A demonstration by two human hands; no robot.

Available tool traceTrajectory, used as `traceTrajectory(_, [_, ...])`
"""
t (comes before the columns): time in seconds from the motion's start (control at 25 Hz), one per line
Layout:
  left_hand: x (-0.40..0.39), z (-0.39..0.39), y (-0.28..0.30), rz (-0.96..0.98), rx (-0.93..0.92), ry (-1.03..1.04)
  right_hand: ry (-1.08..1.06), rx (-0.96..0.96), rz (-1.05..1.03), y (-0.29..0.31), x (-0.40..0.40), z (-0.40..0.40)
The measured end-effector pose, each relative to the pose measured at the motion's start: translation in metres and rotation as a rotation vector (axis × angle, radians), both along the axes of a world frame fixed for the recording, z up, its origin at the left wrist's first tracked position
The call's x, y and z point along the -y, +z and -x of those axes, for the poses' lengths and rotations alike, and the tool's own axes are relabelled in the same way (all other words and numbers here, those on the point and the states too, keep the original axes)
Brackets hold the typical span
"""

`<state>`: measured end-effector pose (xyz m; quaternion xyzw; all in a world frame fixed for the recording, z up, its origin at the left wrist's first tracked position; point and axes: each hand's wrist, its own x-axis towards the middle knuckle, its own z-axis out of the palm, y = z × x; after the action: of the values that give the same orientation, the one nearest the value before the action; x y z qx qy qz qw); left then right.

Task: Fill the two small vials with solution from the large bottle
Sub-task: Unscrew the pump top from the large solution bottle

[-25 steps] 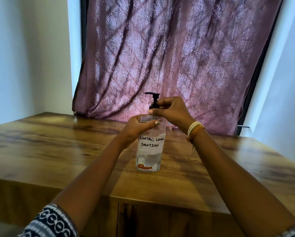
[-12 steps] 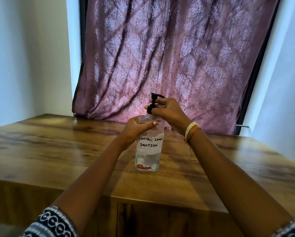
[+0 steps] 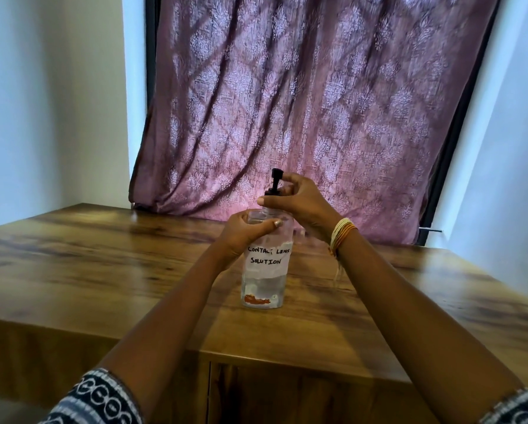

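Bottle: the large bottle (image 3: 264,267) is stood upright on the wooden worktop (image 3: 110,264), its handwritten label reading "contact lens solution"; liquid is seen only in the lower part.
Left hand: the left hand (image 3: 244,232) is wrapped round the bottle's shoulder, just above the label, with the fingers (image 3: 273,224) curled across the front.
Right hand: the right hand (image 3: 299,198) is held above the bottle, its fingers pinched on the collar of the black pump (image 3: 275,182).
Step in hand: the pump is judged to be in the middle of being unscrewed, so that pouring is made possible.
Technique: the bottle is best kept pressed down on the worktop while the collar is turned, and the pump lifted straight up, so the dip tube is drawn clear without drips.
Risk: the bottle may be tipped if it is squeezed or twisted along.
Vials: nothing certain is made out behind the bottle; their place cannot be told.
Backdrop: a mauve patterned curtain (image 3: 302,102) is hung behind the bottle.
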<state>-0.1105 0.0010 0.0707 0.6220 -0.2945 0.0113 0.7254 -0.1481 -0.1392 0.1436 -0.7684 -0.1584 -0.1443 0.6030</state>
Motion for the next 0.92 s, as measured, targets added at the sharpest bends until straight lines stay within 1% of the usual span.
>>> traceTrajectory(0.08, [0.0005, 0.0010, 0.0004, 0.004, -0.005, 0.000, -0.082, 0.020, -0.011, -0.0029, 0.0018, -0.0030])
traceTrajectory(0.16, [0.0003, 0.0007, 0.0007, 0.002, -0.013, 0.008, -0.105, 0.037, -0.056, -0.0052, 0.0047, -0.0039])
traceTrajectory(0.36, [0.0001, 0.0005, -0.0002, -0.002, -0.022, 0.019, 0.102, -0.005, -0.124, -0.0027, 0.0035, -0.0017])
traceTrajectory(0.44, [-0.0001, -0.0003, -0.0008, 0.003, -0.021, 0.012, 0.066, -0.002, -0.123, -0.0016, 0.0017, -0.0023])
traceTrajectory(0.52, [0.0001, -0.0005, 0.0003, -0.009, -0.021, 0.012, 0.006, -0.003, -0.174, -0.0029, 0.0033, -0.0046])
traceTrajectory(0.6, [0.0004, 0.0002, 0.0005, -0.006, -0.025, 0.014, 0.034, -0.016, -0.224, -0.0042, 0.0039, -0.0041])
traceTrajectory(0.76, [0.0000, 0.0011, 0.0003, -0.005, -0.018, 0.013, 0.120, -0.026, -0.172, -0.0039, 0.0026, -0.0017])
traceTrajectory(0.84, [-0.0004, 0.0011, 0.0003, -0.015, -0.013, 0.025, 0.063, -0.010, -0.110, -0.0041, 0.0020, -0.0034])
traceTrajectory(0.92, [-0.0003, 0.0014, 0.0002, -0.013, -0.015, 0.039, 0.010, -0.005, -0.132, -0.0045, 0.0015, -0.0055])
